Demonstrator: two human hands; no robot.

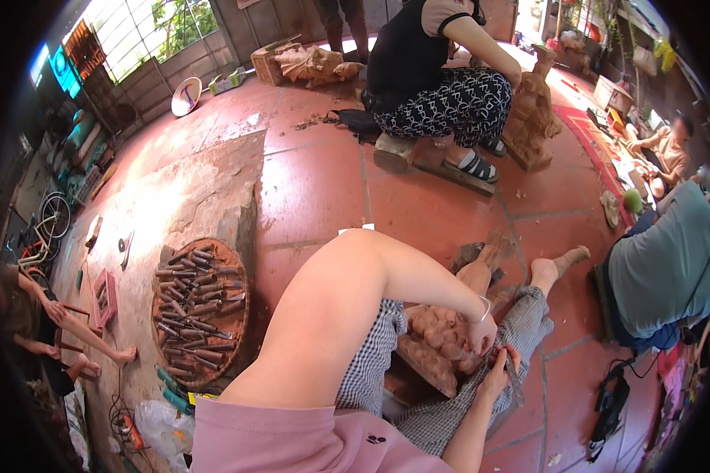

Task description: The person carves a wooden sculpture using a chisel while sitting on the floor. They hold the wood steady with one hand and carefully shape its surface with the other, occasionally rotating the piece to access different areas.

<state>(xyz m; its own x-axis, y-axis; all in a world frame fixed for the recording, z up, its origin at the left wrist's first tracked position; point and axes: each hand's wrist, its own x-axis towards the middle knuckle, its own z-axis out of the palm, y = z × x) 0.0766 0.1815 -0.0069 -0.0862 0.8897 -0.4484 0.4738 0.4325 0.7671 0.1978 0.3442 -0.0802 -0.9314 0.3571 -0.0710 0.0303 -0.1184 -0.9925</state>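
Between my legs, in checked trousers [528, 319], rests a reddish-brown wood carving [438, 331] with rounded, lumpy shapes. My left arm bends in from the left, a pale bracelet on its wrist. My left hand [482, 335] sits at the carving's right side with its fingers curled down; what they grip, if anything, is hidden. Just below it, almost touching, my right hand [496, 374] is closed with its fingers pinched together. A thin greyish strip [513, 394] shows beside the right hand; I cannot make out what it is or what the fingers hold.
A round basket [246, 303] full of chisels with dark handles stands on my left. Ahead, a person [418, 87] sits low beside a tall wood carving [531, 114]. Another person [663, 264] sits at right, near a black bag [610, 406]. A plastic bag [164, 426] and cables lie lower left.
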